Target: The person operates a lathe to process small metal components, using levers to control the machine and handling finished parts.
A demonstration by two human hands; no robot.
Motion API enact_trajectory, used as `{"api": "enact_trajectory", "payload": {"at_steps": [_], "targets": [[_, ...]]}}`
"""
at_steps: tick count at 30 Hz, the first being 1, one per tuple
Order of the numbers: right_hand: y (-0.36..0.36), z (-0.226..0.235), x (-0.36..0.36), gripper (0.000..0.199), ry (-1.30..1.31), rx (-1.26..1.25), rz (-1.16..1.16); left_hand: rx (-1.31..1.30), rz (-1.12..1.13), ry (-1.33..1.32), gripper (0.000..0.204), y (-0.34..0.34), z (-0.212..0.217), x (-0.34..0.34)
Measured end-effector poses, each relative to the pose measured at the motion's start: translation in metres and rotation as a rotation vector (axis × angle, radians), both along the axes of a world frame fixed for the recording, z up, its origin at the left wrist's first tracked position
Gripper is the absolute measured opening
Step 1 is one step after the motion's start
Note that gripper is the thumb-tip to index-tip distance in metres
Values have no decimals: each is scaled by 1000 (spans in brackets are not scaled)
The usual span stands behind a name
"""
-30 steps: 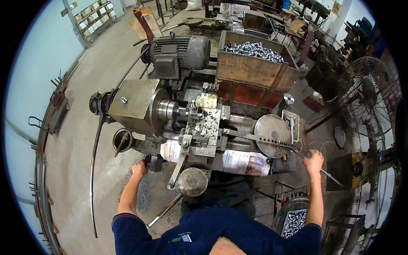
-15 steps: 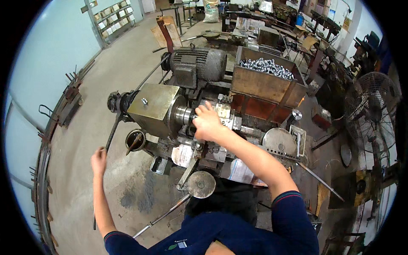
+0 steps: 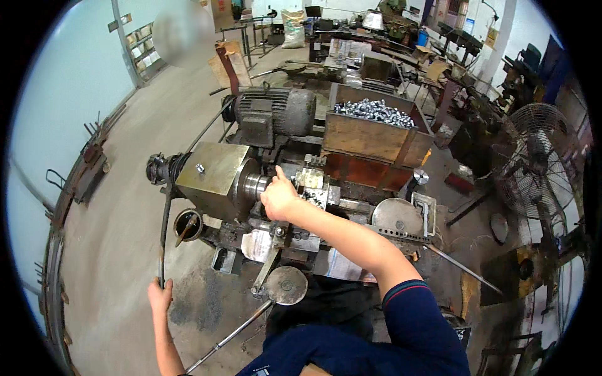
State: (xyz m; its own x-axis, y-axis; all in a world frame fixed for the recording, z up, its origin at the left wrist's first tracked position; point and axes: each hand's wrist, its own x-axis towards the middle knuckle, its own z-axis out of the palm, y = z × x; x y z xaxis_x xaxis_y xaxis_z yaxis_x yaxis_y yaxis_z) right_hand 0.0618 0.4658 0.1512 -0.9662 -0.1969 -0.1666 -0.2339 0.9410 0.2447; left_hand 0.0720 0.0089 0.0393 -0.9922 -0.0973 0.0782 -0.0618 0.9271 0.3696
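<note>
A small bench lathe stands in front of me, with a boxy metal headstock [image 3: 212, 172] and a shiny round spindle nose [image 3: 254, 187]. My right hand [image 3: 280, 197] is at the spindle nose. One finger points up and the others curl down out of sight, so what they hold, if anything, is hidden. To the left, my left hand [image 3: 160, 296] is closed round a long dark lever rod [image 3: 165, 241] that runs down from the headstock's left end. Just right of my right hand lies the tool slide [image 3: 312, 180], with metal chips on it.
Behind the headstock sits a ribbed electric motor [image 3: 269, 113]. A metal bin [image 3: 376, 139] full of small shiny parts is at the back right. A pot with a brush [image 3: 188, 224] stands left of the bed. A round plate [image 3: 286, 285] is near me; a fan [image 3: 536, 163] stands far right.
My left hand has moved down the picture and now grips the rod lower down. My right hand stays at the spindle nose. The whole view has shifted slightly.
</note>
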Motion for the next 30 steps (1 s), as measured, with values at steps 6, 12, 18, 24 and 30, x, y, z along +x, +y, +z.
{"api": "enact_trajectory", "payload": {"at_steps": [6,12,18,24,30], "targets": [[75,54,48,26,398,-371,-49,668,-230,-319,22,1,7,-47],[200,90,88,40,769,-364,-527,867,-231,-366,27,13,1,-61],[202,64,144,54,803,-679,-412,839,-241,-301,30,7,-2,-59],[223,-11,304,46,701,-907,-729,927,-226,-429,37,-15,-28,-80],[211,-77,542,36,784,-536,-1502,1077,-286,-679,39,-74,-77,-138]]}}
